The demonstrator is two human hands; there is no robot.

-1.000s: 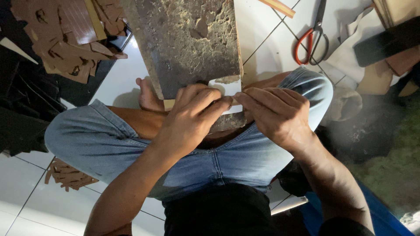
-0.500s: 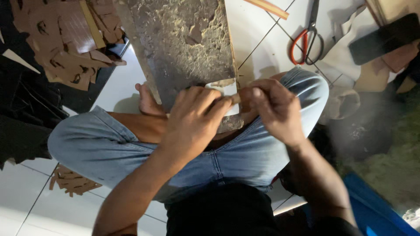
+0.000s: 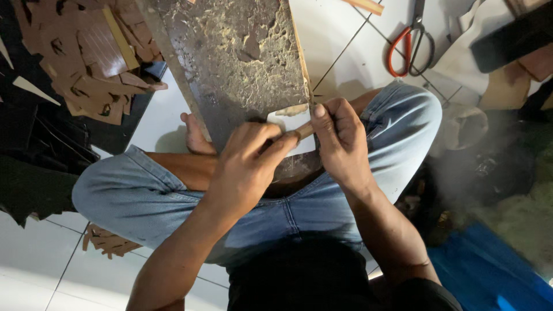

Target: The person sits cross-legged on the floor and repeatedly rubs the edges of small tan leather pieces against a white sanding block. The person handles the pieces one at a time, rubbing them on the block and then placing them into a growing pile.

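Head view, seated person, cross-legged on white floor tiles (image 3: 345, 52). One worn work board (image 3: 236, 63), long axis running from the lap away toward the top edge. One white piece (image 3: 291, 122) at the board's near end. One small stick-like tool (image 3: 305, 130), lying roughly crosswise to the board. Left hand (image 3: 247, 167): fingers closed over the white piece and tool. Right hand (image 3: 340, 144): fingers pinched on the tool's end. One pair of red-handled scissors (image 3: 410, 40) on the tiles, well apart. One heap of brown cardboard scraps (image 3: 86, 63).

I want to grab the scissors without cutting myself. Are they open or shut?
Shut, as far as shows: the scissors lie flat on the white floor tile, orange handles side by side. The blade tips run out of frame.
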